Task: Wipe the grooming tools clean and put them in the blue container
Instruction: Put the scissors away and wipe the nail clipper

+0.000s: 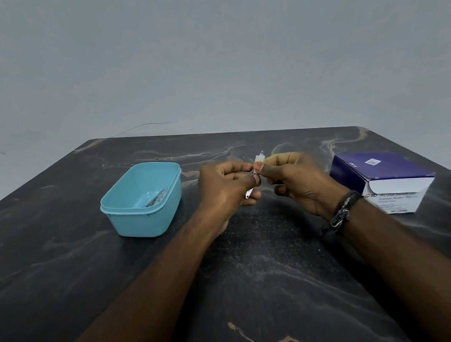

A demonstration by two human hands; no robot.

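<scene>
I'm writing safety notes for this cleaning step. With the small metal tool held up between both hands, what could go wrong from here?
The metal tool is pinched only at the fingertips of the left hand while the right hand rubs it with a white wipe; it might slip and drop onto the table. Its pointed tip could also prick a finger.

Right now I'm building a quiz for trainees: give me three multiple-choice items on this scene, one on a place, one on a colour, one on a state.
1. Where is the swab box?
A. right of the hands
B. inside the container
C. left of the container

2. What colour is the container?
A. red
B. light blue
C. black

3. What is the left hand doing?
A. lying flat on the table
B. gripping a metal tool
C. lifting the container

Answers: 1 A, it sits at the table's right edge; 2 B, its walls show light blue; 3 B, its fingers curl round the tool.
</scene>
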